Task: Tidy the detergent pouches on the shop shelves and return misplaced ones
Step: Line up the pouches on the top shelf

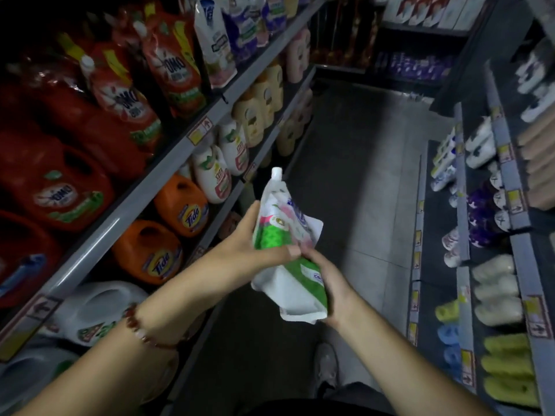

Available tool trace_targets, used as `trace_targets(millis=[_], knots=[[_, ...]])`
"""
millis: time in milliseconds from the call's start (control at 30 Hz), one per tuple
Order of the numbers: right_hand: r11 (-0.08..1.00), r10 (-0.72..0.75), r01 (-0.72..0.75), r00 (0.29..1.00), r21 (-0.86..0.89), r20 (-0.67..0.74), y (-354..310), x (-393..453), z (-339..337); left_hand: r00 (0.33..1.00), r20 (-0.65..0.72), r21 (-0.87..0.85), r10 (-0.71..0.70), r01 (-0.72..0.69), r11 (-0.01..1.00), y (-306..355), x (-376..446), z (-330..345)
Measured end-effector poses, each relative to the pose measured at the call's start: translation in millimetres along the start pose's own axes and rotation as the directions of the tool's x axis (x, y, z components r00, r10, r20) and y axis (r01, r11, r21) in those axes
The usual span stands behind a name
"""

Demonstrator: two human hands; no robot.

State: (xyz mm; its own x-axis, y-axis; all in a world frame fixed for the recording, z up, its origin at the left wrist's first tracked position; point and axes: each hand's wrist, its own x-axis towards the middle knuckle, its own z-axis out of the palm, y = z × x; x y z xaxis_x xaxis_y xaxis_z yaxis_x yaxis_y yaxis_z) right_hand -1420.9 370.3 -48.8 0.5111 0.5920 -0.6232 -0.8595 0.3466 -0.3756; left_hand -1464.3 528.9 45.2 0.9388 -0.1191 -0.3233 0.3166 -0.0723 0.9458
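Right of orange Tide jugs [168,229], over aisle floor: white-green detergent pouch [288,247], spout up, tilted. Your left hand [249,244] clamps pouch mid-body, thumb on front. Your right hand [327,283] cups pouch base, fingers wrapped.

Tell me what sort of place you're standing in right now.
Most likely a small shop's laundry aisle. Shelves on the left hold red Omo pouches and orange Tide jugs, with price tags along the shelf edges. Both hands, left and right, hold a white-and-green pouch.
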Motion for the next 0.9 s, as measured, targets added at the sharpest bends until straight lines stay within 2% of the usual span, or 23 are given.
trace_targets(millis=[67,200,300,467,567,700,800,867,900], knots=[[0.990,0.006,-0.004,1.000,-0.144,0.015,-28.7,3.5,-9.6,1.000,-0.013,-0.059,-0.024,0.023,0.998,-7.9,5.1,-0.3],[0.890,-0.159,0.140,0.987,-0.433,-0.007,-99.1,8.7,-11.1,0.999,0.043,0.090,-0.027,0.023,0.996,-22.5,22.0,9.9],[0.775,-0.243,0.240,0.967,-0.584,0.075,-145.6,14.4,-0.2,0.989,-0.134,0.186,0.069,-0.043,0.982,-30.4,48.6,23.3],[0.509,-0.310,0.388,0.915,-0.768,0.257,-189.1,20.6,24.5,0.886,-0.380,0.257,0.266,-0.176,0.950,-34.1,84.0,38.8],[0.406,-0.307,0.440,0.891,-0.801,0.334,-201.0,24.0,44.7,0.804,-0.479,0.342,0.354,-0.200,0.918,-30.1,87.6,34.2],[0.397,-0.331,0.512,0.854,-0.762,0.401,-203.7,23.3,76.7,0.688,-0.544,0.546,0.480,-0.144,0.826,-20.6,80.7,17.7],[0.365,-0.360,0.585,0.806,-0.724,0.470,-207.2,22.2,99.5,0.650,-0.531,0.633,0.544,-0.124,0.764,-3.3,72.2,0.8],[0.315,-0.383,0.639,0.762,-0.702,0.522,-210.8,21.6,116.1,0.625,-0.522,0.623,0.580,-0.184,0.760,12.1,69.3,-13.3],[0.289,-0.388,0.668,0.736,-0.686,0.554,-212.8,21.0,124.8,0.637,-0.517,0.555,0.572,-0.260,0.790,20.2,67.8,-19.8]])
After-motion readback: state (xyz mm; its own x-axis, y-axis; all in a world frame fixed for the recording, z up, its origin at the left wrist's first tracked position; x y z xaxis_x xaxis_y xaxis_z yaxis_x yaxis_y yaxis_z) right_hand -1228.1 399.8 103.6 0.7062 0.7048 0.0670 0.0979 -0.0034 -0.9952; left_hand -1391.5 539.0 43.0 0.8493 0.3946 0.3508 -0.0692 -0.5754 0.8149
